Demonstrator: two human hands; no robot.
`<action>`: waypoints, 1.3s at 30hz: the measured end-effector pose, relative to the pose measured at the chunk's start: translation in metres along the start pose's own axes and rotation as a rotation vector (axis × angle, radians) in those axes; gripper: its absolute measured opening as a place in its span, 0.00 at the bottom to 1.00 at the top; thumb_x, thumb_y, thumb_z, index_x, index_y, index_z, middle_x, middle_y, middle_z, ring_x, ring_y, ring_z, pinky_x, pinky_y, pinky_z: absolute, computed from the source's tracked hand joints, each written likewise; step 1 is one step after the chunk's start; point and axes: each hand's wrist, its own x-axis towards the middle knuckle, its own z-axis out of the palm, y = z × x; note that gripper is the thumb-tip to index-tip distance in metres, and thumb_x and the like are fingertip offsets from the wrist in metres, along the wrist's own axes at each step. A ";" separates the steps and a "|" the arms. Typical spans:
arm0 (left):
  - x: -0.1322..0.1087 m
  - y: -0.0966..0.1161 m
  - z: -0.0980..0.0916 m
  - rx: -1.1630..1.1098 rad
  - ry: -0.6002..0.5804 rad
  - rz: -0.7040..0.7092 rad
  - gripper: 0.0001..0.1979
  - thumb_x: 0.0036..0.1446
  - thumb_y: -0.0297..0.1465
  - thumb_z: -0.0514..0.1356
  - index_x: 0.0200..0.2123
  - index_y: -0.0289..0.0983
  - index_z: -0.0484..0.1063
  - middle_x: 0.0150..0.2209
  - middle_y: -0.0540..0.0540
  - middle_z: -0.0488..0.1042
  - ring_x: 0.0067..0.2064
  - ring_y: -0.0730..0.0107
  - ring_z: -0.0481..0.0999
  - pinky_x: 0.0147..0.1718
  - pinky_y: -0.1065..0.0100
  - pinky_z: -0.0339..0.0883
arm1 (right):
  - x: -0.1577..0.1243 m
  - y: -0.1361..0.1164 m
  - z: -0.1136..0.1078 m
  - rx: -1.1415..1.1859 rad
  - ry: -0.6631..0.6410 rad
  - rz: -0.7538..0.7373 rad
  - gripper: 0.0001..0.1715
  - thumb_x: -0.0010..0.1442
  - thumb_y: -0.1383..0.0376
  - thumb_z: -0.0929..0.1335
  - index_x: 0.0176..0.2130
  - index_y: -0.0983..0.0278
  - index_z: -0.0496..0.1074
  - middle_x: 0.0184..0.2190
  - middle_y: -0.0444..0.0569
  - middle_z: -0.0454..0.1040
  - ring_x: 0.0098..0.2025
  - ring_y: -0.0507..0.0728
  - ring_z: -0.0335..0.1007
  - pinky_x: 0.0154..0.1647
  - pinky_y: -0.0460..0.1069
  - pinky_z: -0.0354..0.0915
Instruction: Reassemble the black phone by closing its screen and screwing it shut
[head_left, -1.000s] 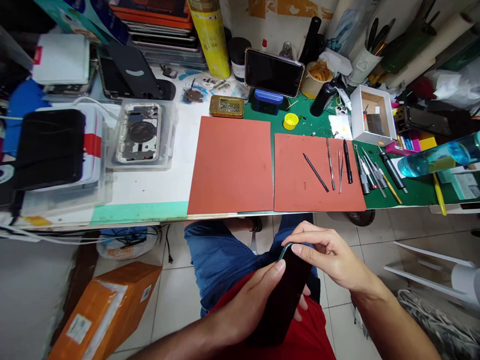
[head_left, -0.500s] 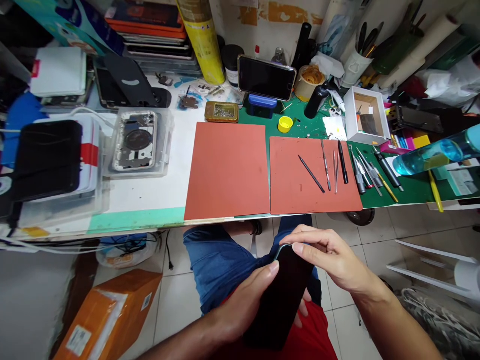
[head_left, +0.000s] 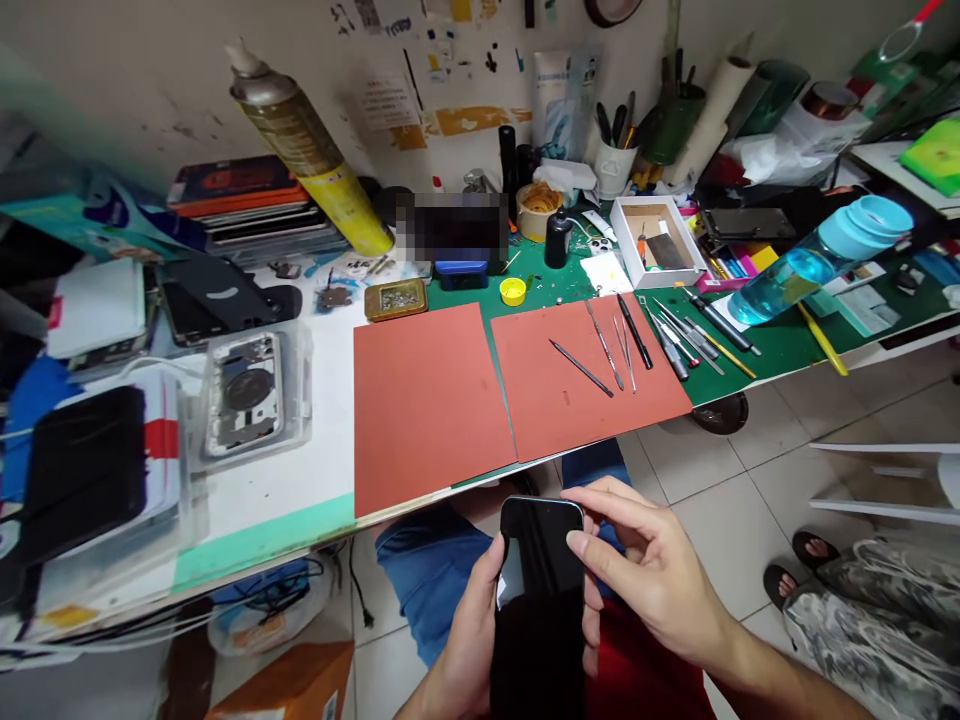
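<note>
A black smartphone (head_left: 540, 600) with a dark screen is held upright over my lap, below the table's front edge. My left hand (head_left: 469, 640) grips it from the left side, thumb along its edge. My right hand (head_left: 645, 570) rests on its right edge with fingers curled, the forefinger touching the screen's upper right part. Blue jeans and a red shirt show under the phone.
Two red mats (head_left: 431, 400) (head_left: 585, 375) lie on the table, the right one bearing several metal tools (head_left: 607, 350). A clear case with a phone frame (head_left: 247, 395), a yellow spray can (head_left: 315, 150), a blue water bottle (head_left: 817, 260) and a white box (head_left: 656, 240) crowd the bench. Another person's sandalled feet (head_left: 802, 560) are at the right.
The view has tilted up and turned, showing the wall. The phone has turned to face me more squarely, and my right forefinger has come off its top corner onto the screen.
</note>
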 end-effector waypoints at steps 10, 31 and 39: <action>-0.002 -0.005 0.002 -0.040 0.012 -0.050 0.58 0.60 0.79 0.42 0.51 0.33 0.86 0.40 0.34 0.87 0.43 0.43 0.86 0.46 0.49 0.81 | 0.002 -0.003 -0.003 0.025 0.012 -0.034 0.18 0.73 0.51 0.76 0.56 0.55 0.84 0.48 0.46 0.70 0.21 0.49 0.79 0.18 0.47 0.76; -0.003 0.017 0.026 -0.364 -0.026 -0.043 0.44 0.67 0.67 0.58 0.45 0.27 0.86 0.42 0.30 0.88 0.45 0.40 0.89 0.47 0.53 0.79 | 0.005 -0.002 -0.008 0.048 -0.002 -0.028 0.19 0.72 0.53 0.76 0.60 0.50 0.84 0.48 0.46 0.70 0.27 0.48 0.78 0.22 0.44 0.75; -0.006 0.019 0.025 -0.260 0.000 -0.075 0.48 0.63 0.72 0.55 0.44 0.29 0.86 0.40 0.30 0.88 0.45 0.40 0.88 0.55 0.46 0.78 | 0.006 -0.003 -0.008 0.073 0.001 -0.028 0.18 0.73 0.52 0.76 0.59 0.50 0.85 0.46 0.44 0.70 0.25 0.46 0.78 0.22 0.44 0.76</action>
